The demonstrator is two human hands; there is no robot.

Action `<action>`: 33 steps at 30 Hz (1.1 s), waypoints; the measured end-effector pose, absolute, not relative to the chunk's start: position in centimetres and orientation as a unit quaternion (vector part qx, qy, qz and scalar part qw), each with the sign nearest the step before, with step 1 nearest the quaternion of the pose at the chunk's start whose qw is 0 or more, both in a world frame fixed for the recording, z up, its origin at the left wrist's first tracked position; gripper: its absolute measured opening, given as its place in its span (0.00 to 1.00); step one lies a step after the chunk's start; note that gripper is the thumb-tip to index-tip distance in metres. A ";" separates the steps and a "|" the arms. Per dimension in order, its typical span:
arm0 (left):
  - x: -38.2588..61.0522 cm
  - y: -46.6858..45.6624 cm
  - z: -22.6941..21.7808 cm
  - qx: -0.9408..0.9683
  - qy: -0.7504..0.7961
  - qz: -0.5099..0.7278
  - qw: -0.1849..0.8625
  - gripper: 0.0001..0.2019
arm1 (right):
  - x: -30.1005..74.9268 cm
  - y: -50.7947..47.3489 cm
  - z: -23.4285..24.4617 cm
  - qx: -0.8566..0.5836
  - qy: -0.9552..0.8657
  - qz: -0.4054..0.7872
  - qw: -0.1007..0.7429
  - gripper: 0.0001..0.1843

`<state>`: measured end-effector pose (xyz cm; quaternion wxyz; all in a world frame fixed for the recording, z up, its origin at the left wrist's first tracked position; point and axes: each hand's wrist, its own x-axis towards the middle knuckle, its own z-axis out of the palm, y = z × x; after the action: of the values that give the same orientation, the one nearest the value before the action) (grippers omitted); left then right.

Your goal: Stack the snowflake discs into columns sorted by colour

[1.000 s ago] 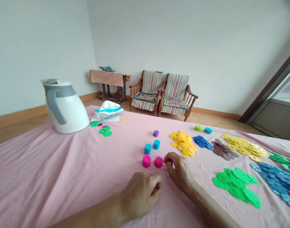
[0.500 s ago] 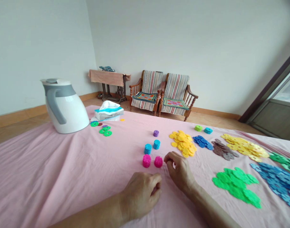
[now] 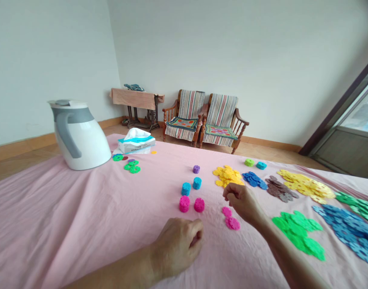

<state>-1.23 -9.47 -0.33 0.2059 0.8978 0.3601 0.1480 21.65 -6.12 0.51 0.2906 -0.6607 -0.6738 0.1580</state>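
the left hand point(image 3: 178, 248) is resting on the pink cloth of the table point(image 3: 66, 224), close to the near edge. its grip is clenched into a loose fist, with the thumb pressing against the curled fingers. whether anything is lying inside it cannot be told.

the right hand point(image 3: 241, 200) is hovering just above the cloth, further out and to the right. its grip is curling inward, fingertips meeting the thumb. it is not clear whether a piece is being pinched there.

the loose pink discs point(image 3: 231, 220) are lying flat on the cloth just below and beside the right hand, apart from it. the two pink stacks point(image 3: 191, 204) are standing upright side by side, between the two hands and a little to the left of the right one.

beyond them, two blue stacks point(image 3: 191, 186) are standing, and a purple stack point(image 3: 196, 169) is sitting further back. a yellow pile point(image 3: 227, 175) is spreading just behind the right hand, with a dark blue pile point(image 3: 254, 179) and a brown pile point(image 3: 279, 188) lying to its right. a green pile point(image 3: 298, 233) is lying near the right forearm.

a white jug point(image 3: 78, 134) is standing at the far left, and a tissue box point(image 3: 136, 142) is sitting near it, with a few green discs point(image 3: 131, 165) lying in front.
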 end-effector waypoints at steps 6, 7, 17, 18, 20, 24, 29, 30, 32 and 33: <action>-1.2 -9.5 -0.5 0.898 0.361 0.154 0.202 0.03 | 23.3 -8.0 2.3 -0.622 -0.750 0.205 0.090 0.13; -1.2 -9.5 -0.6 0.897 0.361 0.154 0.202 0.03 | 23.1 -8.2 2.3 -0.627 -0.750 0.195 0.074 0.14; -1.1 -9.4 -0.3 0.895 0.364 0.150 0.210 0.04 | 22.4 -7.2 0.6 -0.654 -0.729 0.174 0.100 0.06; -1.1 -9.4 -0.3 0.894 0.365 0.150 0.211 0.04 | 22.5 -7.1 0.5 -0.650 -0.730 0.177 0.111 0.05; -1.1 -9.4 -0.4 0.894 0.366 0.151 0.211 0.04 | 22.6 -6.9 0.4 -0.643 -0.728 0.193 0.137 0.03; -1.2 -9.5 -0.4 0.895 0.364 0.153 0.205 0.04 | 21.9 -6.5 0.5 -0.622 -0.698 0.266 0.236 0.03; -1.1 -9.5 -0.4 0.893 0.365 0.159 0.212 0.04 | 19.0 -6.1 0.4 -0.572 -0.586 0.395 0.416 0.06; -1.1 -9.5 -0.4 0.892 0.365 0.160 0.213 0.04 | 18.4 -6.1 0.3 -0.567 -0.565 0.415 0.434 0.07; -1.1 -9.5 -0.4 0.891 0.366 0.161 0.214 0.04 | 17.5 -6.1 0.0 -0.561 -0.535 0.436 0.457 0.08; -1.1 -9.5 -0.4 0.891 0.367 0.162 0.213 0.04 | 17.1 -6.1 -0.2 -0.559 -0.527 0.441 0.463 0.08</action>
<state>-1.10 -9.49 -0.43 0.2134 0.8911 0.3665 0.1616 17.10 -6.07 -0.23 0.4634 -0.5595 -0.5267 0.4414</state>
